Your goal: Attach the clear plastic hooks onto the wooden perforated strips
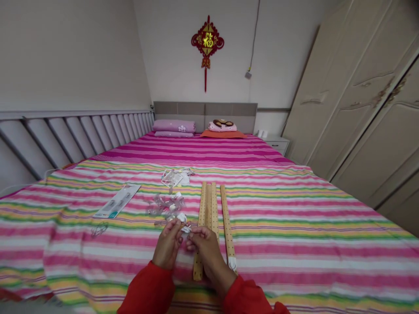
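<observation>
Fingers (178, 230) of both hands close together on a small white part (184, 227), pinching it just above the striped bedsheet (294, 226). The left hand (168, 245) and the right hand (205, 245), both in red sleeves, nearly touch at the fingertips; what the part is cannot be told at this size. Under the right hand lie two perforated wooden strips (208, 209) side by side, with a third strip (226, 222) just to their right, a white cap at its near end. Clear plastic bags (165, 206) sit just beyond the left hand, and a blister card (117, 201) lies farther left. Pillows (174, 126) rest against the headboard, below a red knot ornament (207, 41) on the wall. A cream wardrobe (360, 109) stands at right.
</observation>
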`<state>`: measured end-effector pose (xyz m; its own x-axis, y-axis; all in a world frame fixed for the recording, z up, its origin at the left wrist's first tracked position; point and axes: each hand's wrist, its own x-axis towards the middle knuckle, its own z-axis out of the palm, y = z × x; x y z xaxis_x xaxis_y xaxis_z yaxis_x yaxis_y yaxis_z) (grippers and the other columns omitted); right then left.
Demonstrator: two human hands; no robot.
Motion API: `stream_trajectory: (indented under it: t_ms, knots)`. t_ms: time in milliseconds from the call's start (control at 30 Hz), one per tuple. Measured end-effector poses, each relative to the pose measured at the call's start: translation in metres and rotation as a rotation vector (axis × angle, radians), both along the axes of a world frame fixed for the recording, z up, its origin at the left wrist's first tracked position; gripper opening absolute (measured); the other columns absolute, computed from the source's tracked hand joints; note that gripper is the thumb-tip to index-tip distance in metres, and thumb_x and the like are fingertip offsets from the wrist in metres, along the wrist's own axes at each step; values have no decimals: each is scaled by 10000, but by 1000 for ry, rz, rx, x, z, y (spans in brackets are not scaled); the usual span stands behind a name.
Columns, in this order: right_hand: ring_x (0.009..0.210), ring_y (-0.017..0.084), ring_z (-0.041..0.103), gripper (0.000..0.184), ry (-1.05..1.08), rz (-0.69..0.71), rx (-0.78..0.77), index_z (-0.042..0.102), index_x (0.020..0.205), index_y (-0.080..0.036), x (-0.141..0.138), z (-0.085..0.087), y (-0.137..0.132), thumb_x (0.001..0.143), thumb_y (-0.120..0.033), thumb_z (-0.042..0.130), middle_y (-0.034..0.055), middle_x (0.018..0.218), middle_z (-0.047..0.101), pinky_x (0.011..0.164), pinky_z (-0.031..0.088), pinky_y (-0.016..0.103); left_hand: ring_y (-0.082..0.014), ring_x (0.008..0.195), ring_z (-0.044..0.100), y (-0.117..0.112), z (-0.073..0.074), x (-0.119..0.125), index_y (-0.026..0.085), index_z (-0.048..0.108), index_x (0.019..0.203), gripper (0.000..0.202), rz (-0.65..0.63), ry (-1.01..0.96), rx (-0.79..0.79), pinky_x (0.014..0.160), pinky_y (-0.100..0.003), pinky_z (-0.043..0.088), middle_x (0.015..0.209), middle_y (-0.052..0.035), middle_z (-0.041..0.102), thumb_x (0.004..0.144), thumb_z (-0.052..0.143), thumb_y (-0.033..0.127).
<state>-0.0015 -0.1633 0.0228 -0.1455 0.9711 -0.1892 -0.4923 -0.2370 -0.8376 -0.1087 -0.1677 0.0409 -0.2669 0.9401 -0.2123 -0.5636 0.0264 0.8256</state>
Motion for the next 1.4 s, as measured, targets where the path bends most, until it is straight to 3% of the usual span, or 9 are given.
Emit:
stream_trajectory:
  t_ms: [167, 300, 467, 567, 667, 800, 1000, 1167, 1400]
  knots:
    - [431, 116, 560, 186, -55, 6, 40, 590, 659, -159, 6, -2, -4, 565, -232, 732, -28, 490, 603, 465, 456, 230, -13, 433, 458, -4, 3, 3, 161, 568, 825, 383, -55, -91, -51, 377, -101, 319, 653, 35, 633, 548, 817, 249]
    - [481, 127, 545, 49, -254, -11, 269, 580, 668, -175, 16, -1, -9, 657, -200, 620, -33, 523, 568, 485, 424, 237, 0, 410, 411, -9, 1, 5, 150, 585, 834, 355, -87, -86, -27, 356, -98, 279, 661, 22, 647, 574, 806, 250]
    - [687, 163, 567, 159, -634, -73, 682, 623, 706, -183, 28, 10, -22, 745, -111, 486, 20, 700, 601, 621, 419, 265, -66, 586, 592, -13, 1, 9, 171, 598, 875, 333, -85, -63, -51, 418, -118, 361, 777, -9, 679, 608, 783, 247]
    - [714, 165, 571, 189, -688, -54, 776, 633, 718, -184, 29, 14, -28, 756, -95, 471, 23, 713, 604, 647, 417, 265, -121, 759, 657, -11, 4, 8, 181, 596, 846, 330, -36, -45, -52, 543, -148, 444, 843, -3, 676, 590, 790, 257]
    - [700, 163, 576, 184, -654, -61, 681, 657, 755, -186, 33, 12, -29, 754, -110, 489, 24, 717, 613, 627, 423, 260, -146, 803, 663, -8, 0, 0, 192, 591, 871, 379, -6, 33, -2, 485, -148, 388, 869, -2, 673, 584, 786, 346]
    - [602, 162, 572, 124, -455, -76, 418, 685, 791, -177, 48, 7, -25, 732, -244, 600, 19, 667, 619, 561, 446, 268, -146, 653, 639, -3, -19, -13, 163, 603, 831, 427, 54, 291, -12, 414, -161, 299, 666, -3, 651, 561, 763, 453]
    - [493, 156, 555, 317, -234, -150, 133, 693, 748, -166, 85, 5, -22, 574, -418, 777, 4, 527, 619, 517, 459, 287, -150, 549, 602, 0, -41, -11, 150, 626, 714, 432, -100, 474, -101, 464, -210, 380, 569, -27, 653, 471, 766, 478]
    - [479, 143, 551, 339, -231, -208, 98, 696, 767, -144, 113, 7, -20, 569, -406, 782, 6, 521, 627, 509, 449, 275, -159, 564, 615, 4, -47, -2, 162, 619, 662, 419, -70, 511, -45, 596, -274, 479, 569, -17, 650, 438, 779, 477]
    - [454, 135, 521, 250, -377, -249, 185, 700, 671, -164, 140, 6, -9, 575, -386, 760, -7, 498, 608, 470, 426, 265, -151, 537, 600, 15, -51, 2, 166, 608, 625, 431, -52, 593, -30, 557, -261, 484, 549, -6, 636, 406, 788, 491]
